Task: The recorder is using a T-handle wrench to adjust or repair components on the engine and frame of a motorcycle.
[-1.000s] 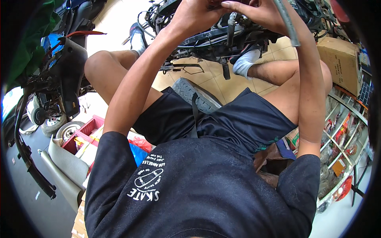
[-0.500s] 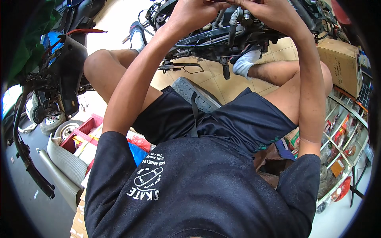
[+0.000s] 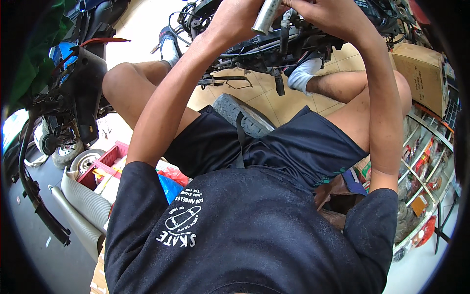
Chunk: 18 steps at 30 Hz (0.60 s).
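Observation:
At the top edge, a silver metal tube [image 3: 267, 17] slants between my hands, its lower end hanging over the engine parts. My left hand [image 3: 240, 18] is closed against the tube and seems to grip it; its fingertips are hidden. Just right of the tube, my right hand [image 3: 330, 15] has its fingers curled in, and whatever they hold is hidden or cut off by the frame. Beneath both hands is a stripped motorcycle frame [image 3: 249, 51] with black cables, hoses and metal fittings. A black rubber-ended lever [image 3: 284, 39] points down from it, below my right hand.
A tyre [image 3: 240, 115] lies between my legs on the tiled floor. At right are a cardboard box [image 3: 420, 76] and a wire rack [image 3: 426, 196] of bagged parts. Black motorcycle bodywork [image 3: 81, 93] and a red crate [image 3: 110, 157] are at left.
The metal tube has come into view between my hands, its end tipped down toward me. My hands were close together at the top edge and are now slightly farther apart.

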Available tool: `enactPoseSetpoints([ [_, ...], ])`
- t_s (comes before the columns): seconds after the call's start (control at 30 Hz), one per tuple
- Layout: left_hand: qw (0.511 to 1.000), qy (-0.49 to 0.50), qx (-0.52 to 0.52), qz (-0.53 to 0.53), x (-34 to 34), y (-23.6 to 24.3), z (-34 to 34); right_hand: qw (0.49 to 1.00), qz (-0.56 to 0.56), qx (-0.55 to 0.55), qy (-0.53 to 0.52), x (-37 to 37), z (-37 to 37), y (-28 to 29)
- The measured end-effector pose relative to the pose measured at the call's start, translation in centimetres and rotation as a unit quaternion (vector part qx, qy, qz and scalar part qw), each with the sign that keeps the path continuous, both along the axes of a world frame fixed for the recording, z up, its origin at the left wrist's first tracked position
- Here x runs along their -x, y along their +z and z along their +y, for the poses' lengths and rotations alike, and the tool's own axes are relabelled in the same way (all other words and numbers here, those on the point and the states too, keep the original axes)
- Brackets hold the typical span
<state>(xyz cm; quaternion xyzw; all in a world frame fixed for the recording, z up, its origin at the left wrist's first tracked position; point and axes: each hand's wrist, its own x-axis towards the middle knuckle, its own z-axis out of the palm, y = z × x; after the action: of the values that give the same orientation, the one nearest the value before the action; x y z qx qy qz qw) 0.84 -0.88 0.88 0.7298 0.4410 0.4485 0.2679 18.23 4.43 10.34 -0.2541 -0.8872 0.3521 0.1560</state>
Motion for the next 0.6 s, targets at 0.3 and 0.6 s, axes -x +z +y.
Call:
enactPoseSetpoints([
  [0.3, 0.991, 0.013, 0.079, 0.11, 0.3, 0.7, -0.4, 1.0, -0.009, -0.026, 0.007, 0.1, 0.2, 0.6],
  [0.6, 0.983, 0.063, 0.031, 0.17, 0.3, -0.1, 0.3, 0.982, 0.053, -0.109, -0.146, -1.6, 0.5, 1.9],
])
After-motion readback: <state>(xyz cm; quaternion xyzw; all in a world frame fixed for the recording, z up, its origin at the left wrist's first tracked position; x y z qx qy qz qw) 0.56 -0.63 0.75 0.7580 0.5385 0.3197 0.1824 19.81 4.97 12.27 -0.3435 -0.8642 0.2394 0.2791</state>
